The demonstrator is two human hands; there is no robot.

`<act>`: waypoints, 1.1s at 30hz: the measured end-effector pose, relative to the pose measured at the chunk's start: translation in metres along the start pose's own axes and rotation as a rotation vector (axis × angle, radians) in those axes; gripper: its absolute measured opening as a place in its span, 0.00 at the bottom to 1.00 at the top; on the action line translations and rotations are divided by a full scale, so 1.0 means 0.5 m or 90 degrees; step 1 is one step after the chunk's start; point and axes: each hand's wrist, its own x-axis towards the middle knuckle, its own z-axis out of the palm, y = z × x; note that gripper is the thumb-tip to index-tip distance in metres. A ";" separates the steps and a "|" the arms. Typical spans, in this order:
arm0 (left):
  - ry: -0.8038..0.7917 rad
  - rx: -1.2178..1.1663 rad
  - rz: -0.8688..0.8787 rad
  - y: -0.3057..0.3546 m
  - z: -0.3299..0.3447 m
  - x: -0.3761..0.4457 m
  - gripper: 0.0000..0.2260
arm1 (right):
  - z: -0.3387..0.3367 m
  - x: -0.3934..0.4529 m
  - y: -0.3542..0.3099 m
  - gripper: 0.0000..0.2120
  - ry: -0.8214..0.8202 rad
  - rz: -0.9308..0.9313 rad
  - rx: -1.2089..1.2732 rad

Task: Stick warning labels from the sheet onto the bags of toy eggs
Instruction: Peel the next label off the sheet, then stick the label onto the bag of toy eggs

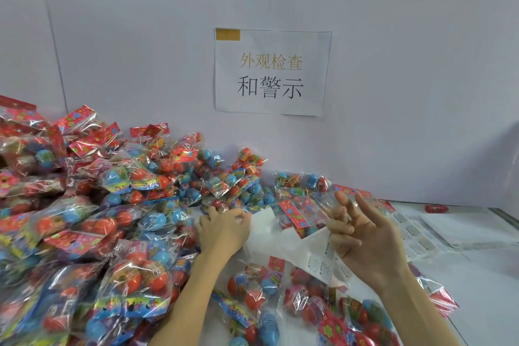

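Bags of toy eggs [252, 298] are seen lying closest, in a loose cluster between the two forearms, while a far bigger heap [84, 205] is banked against the wall on the left — too many to be counted, dozens at least. Two hands are counted. The left hand [224, 229] is laid knuckles-up at the heap's edge, its fingers curled onto crinkled bag plastic; whether a bag is truly gripped cannot be told. The right hand [362, 236] is raised palm-up with fingers loosely spread, a label sheet [323, 258] resting against its lower fingers, and something small and pale seems to be pinched at the fingertips, possibly a peeled label. More sheets [415, 233] are spread on the table to the right, perhaps two or three, beside one stray red egg [436, 208]. One paper sign [271, 73] is fixed to the wall. A peeled label could be folded onto itself or stuck to a fingertip, and the slippery wrinkled plastic could leave it creased or crooked.
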 end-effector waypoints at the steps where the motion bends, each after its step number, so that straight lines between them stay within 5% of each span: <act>1: 0.001 0.018 -0.003 -0.002 0.003 0.001 0.19 | -0.001 0.001 0.000 0.20 0.001 0.001 -0.011; 10: 0.246 0.074 0.019 0.012 -0.006 -0.014 0.23 | -0.006 0.011 0.011 0.17 0.061 0.013 -0.155; 17: 0.515 -0.099 0.255 0.032 -0.030 -0.027 0.07 | -0.005 0.014 0.025 0.16 0.094 0.022 -0.232; 22: 0.368 -0.398 0.373 0.058 -0.035 -0.039 0.08 | 0.002 0.016 0.035 0.21 0.111 -0.010 -0.322; 27: 0.112 -0.691 0.353 0.069 -0.038 -0.050 0.18 | 0.016 0.017 0.046 0.28 0.104 -0.084 -0.380; 33: -0.046 -0.656 0.327 0.080 -0.030 -0.058 0.11 | 0.045 0.002 0.056 0.24 0.132 -0.089 -0.518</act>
